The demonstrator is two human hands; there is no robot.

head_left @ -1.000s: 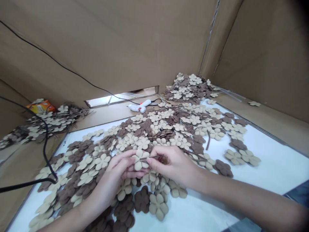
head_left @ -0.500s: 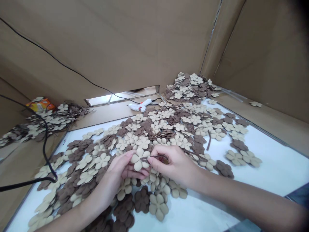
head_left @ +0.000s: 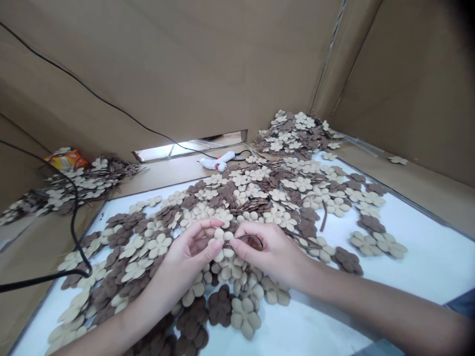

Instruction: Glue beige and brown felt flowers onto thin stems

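Observation:
Between my two hands is a cream flower cutout [head_left: 224, 253] with rounded petals, held above the pile. My left hand [head_left: 198, 247] pinches it from the left, its thumb lying over the middle of the flower. A thin brown strip [head_left: 249, 239] runs across the flower's centre and loops back to the right. My right hand [head_left: 265, 247] grips that strip between thumb and index finger, close beside the petals. Under and around both hands lie many loose cream and brown flower cutouts [head_left: 245, 317].
A white glue gun [head_left: 218, 161] lies behind the pile, its cord running back. Heaps of flowers stand at the back right [head_left: 297, 132] and left [head_left: 85, 180], near an orange packet [head_left: 69, 159]. Cardboard walls [head_left: 166, 64] enclose the white board [head_left: 419, 267]. A black cable [head_left: 76, 217] hangs at left.
My left thumb has come over the front of the flower and presses on the strip's end at its centre. My right hand stays on the strip. The view has shifted slightly.

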